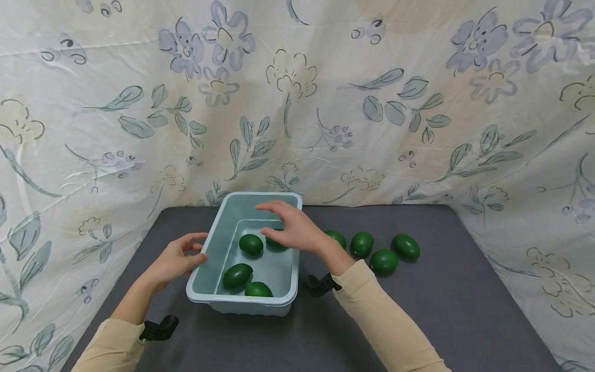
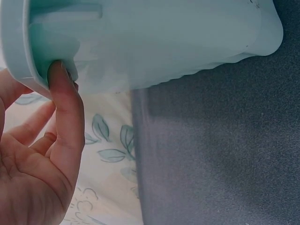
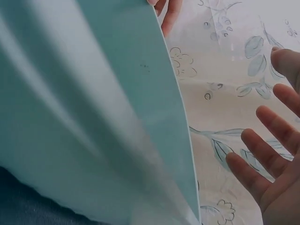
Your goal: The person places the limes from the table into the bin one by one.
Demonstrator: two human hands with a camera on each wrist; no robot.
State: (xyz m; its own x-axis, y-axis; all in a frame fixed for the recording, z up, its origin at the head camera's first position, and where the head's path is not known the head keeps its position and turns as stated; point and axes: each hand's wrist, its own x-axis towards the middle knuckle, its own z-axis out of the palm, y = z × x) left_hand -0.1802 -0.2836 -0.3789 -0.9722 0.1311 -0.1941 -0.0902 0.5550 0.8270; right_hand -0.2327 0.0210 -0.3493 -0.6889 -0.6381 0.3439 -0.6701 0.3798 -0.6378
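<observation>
**Hands at the pale blue tub**

Left hand rests against the left rim of the pale blue tub. Fingers loosely bent; in the left wrist view the thumb presses up under the rim lip. A light hold, not a full grasp.

Right hand hovers over the tub's open top, palm down, fingers spread and relaxed, holding nothing. The right wrist view shows those fingers fanned out and apart from the tub wall.

Directly beneath that hand, partly hidden by it, a green fruit lies on the tub floor. Three more lie in the tub on the wrist side of the hand: one just beside the fingers, two touching each other by the near wall.

Right of the right wrist, outside the tub, four loose fruits lie near one another on the dark grey mat.

Flowered cloth hangs behind and to both sides.
</observation>
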